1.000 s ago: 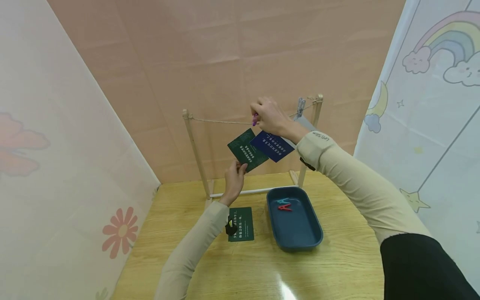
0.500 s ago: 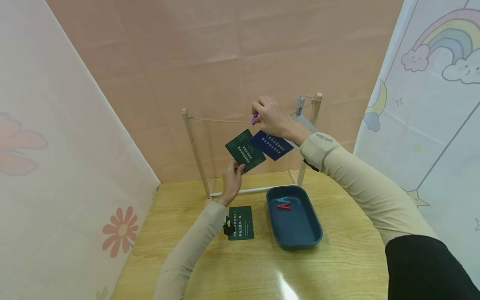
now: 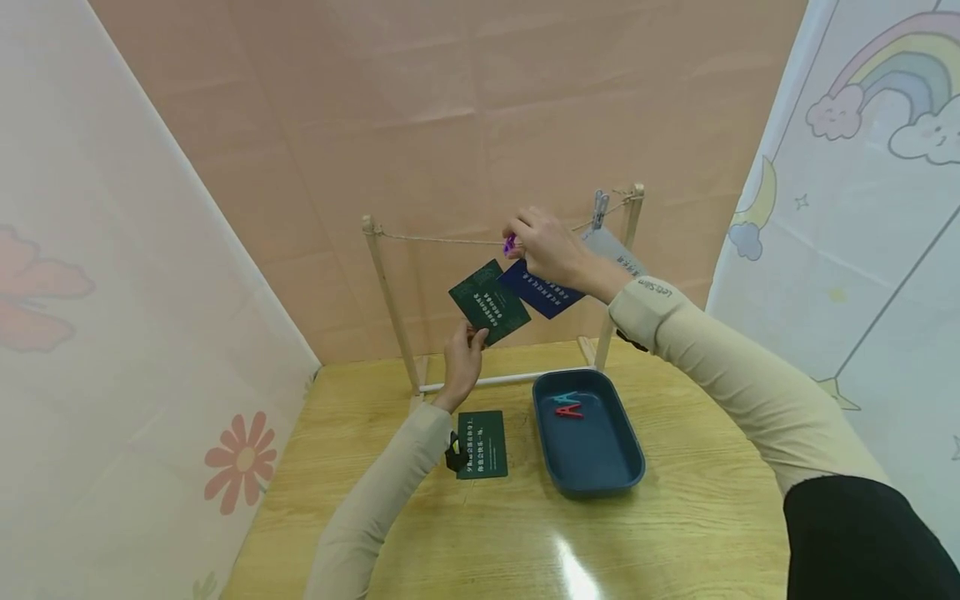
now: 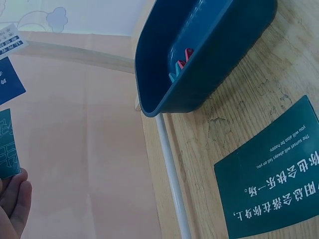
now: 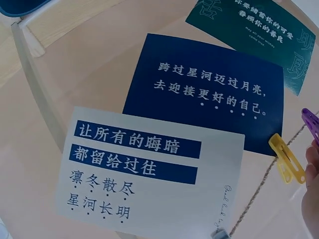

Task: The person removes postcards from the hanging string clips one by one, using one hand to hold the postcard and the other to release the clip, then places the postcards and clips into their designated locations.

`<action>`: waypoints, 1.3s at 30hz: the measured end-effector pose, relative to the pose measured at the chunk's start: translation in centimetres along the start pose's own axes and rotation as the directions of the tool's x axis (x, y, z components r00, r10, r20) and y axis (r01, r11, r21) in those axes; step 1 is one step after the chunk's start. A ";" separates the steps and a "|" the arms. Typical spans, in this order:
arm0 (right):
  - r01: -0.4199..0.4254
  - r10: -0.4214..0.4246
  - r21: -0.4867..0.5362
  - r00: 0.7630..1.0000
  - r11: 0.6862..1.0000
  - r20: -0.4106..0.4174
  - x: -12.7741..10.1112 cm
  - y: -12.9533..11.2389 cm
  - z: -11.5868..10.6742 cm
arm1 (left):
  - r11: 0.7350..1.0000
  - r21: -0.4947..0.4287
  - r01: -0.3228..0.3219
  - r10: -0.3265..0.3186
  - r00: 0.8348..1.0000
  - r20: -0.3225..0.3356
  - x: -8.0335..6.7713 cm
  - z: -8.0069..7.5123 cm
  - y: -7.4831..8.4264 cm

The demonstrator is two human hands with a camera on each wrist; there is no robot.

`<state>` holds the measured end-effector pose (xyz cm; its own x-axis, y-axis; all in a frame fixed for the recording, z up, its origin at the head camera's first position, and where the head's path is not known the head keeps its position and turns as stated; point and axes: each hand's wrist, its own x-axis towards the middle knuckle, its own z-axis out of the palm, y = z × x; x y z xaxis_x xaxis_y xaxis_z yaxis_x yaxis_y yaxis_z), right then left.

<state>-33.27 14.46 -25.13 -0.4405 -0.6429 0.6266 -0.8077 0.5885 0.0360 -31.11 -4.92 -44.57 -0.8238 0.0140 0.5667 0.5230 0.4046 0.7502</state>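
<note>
My left hand [image 3: 462, 367] pinches a green card [image 3: 489, 302] by its lower edge, just below the cord [image 3: 442, 241]. With its fingertips my right hand [image 3: 551, 250] holds a purple clothespin [image 3: 510, 245] at the cord, above the green card. In the right wrist view, a yellow clothespin [image 5: 287, 160] fastens a dark blue card [image 5: 204, 94] to the cord beside that hand. A white card [image 5: 149, 174] hangs next to it from a grey clothespin [image 3: 600, 208]. Whether the purple clothespin touches the green card cannot be made out.
A wooden frame [image 3: 391, 308] carries the cord. Below, another green card [image 3: 482, 444] lies on the table [image 3: 480, 542]. To its right stands a blue tray [image 3: 592, 490] with a red clothespin [image 3: 568, 411] and a teal clothespin [image 3: 564, 398] inside.
My right hand has dropped slightly along with the purple clothespin, uncovering more of the white card. My left hand and its green card have shifted slightly left.
</note>
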 end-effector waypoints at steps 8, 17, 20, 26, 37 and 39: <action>0.036 -0.036 0.015 0.999 0.999 -0.013 -0.8 0.4 0.4 | 1.000 0.008 0.011 -0.011 1.000 0.003 -0.1 0.1 -0.2; 0.093 -0.093 -0.049 0.996 0.994 0.001 -1.2 0.6 0.6 | 1.000 0.017 0.021 -0.021 1.000 0.013 -0.1 0.1 -0.3; 0.109 -0.108 -0.094 0.994 0.990 0.014 -1.3 0.8 0.7 | 1.000 0.009 0.025 -0.025 1.000 0.013 -0.1 0.0 -0.3; 0.138 -0.137 -0.124 0.990 0.983 0.014 -1.5 0.9 0.8 | 1.000 -0.020 0.020 -0.019 1.000 0.007 -0.2 -0.1 -0.2; 0.192 -0.197 -0.124 0.980 0.974 -0.029 -2.0 1.1 1.2 | 1.000 -0.018 0.005 -0.004 1.000 0.025 -0.5 -0.4 -0.5; 0.201 -0.206 -0.128 0.978 0.971 -0.033 -2.2 1.1 1.3 | 1.000 -0.012 0.014 -0.014 0.999 0.032 -0.5 -0.4 -0.6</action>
<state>-33.73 15.90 -27.45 -0.2512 -0.7340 0.6310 -0.8225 0.5055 0.2606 -30.92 -5.60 -45.20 -0.8375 0.0372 0.5452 0.5137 0.3937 0.7623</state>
